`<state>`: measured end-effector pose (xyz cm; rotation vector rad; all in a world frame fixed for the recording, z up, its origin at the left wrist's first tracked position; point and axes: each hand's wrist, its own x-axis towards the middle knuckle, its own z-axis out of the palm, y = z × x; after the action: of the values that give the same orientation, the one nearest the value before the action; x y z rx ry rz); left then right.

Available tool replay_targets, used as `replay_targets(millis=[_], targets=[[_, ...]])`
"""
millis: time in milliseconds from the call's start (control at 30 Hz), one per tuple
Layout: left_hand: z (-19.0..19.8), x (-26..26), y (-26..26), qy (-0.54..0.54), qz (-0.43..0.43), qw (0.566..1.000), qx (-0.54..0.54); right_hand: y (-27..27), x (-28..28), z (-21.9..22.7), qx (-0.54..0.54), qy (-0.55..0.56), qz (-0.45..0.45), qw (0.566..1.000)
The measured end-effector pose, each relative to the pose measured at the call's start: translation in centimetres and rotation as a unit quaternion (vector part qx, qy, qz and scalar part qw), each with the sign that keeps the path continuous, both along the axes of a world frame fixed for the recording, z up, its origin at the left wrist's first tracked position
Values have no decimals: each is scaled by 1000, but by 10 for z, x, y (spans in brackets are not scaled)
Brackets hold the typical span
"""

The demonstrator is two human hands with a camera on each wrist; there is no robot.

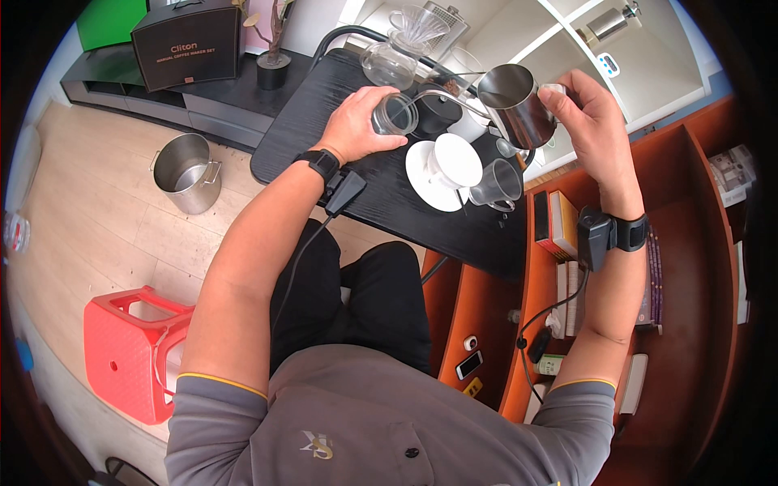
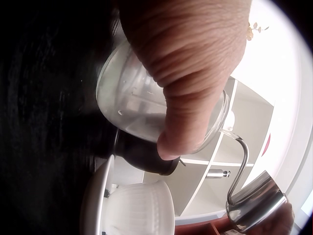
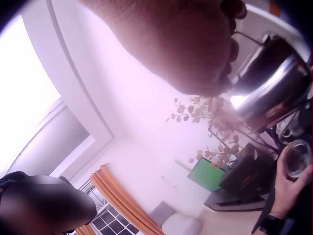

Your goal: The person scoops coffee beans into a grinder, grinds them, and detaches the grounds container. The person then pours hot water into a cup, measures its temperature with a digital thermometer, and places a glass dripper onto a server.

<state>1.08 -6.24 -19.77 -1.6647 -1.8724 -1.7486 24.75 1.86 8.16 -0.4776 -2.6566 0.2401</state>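
My left hand (image 1: 356, 125) grips a clear glass jar (image 1: 395, 115) from the side, thumb across its front. In the left wrist view the glass (image 2: 132, 98) looks clear, with a few drops on its wall. My right hand (image 1: 596, 121) holds a steel gooseneck kettle (image 1: 519, 113) by its handle, raised at the table's right side. The kettle's thin curved spout (image 2: 243, 161) reaches across to the jar's rim. Just in front of the jar, a white dripper (image 1: 458, 160) sits on a white saucer (image 1: 420, 172). Behind it is a black container (image 1: 438, 116).
A glass server with a ribbed dripper (image 1: 391, 65) stands at the back of the black table (image 1: 312, 121). Near the right edge is a clear glass cup (image 1: 497, 185). Left on the floor are a steel pot (image 1: 188, 176) and red stool (image 1: 130, 356). Wooden shelves (image 1: 673, 267) flank the right arm.
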Motion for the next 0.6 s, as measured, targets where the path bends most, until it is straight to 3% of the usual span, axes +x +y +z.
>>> replay_targets(millis=[600], targets=[[-1, 0, 0, 1, 2, 1000, -3, -4, -6, 12, -32, -17, -1, 999]])
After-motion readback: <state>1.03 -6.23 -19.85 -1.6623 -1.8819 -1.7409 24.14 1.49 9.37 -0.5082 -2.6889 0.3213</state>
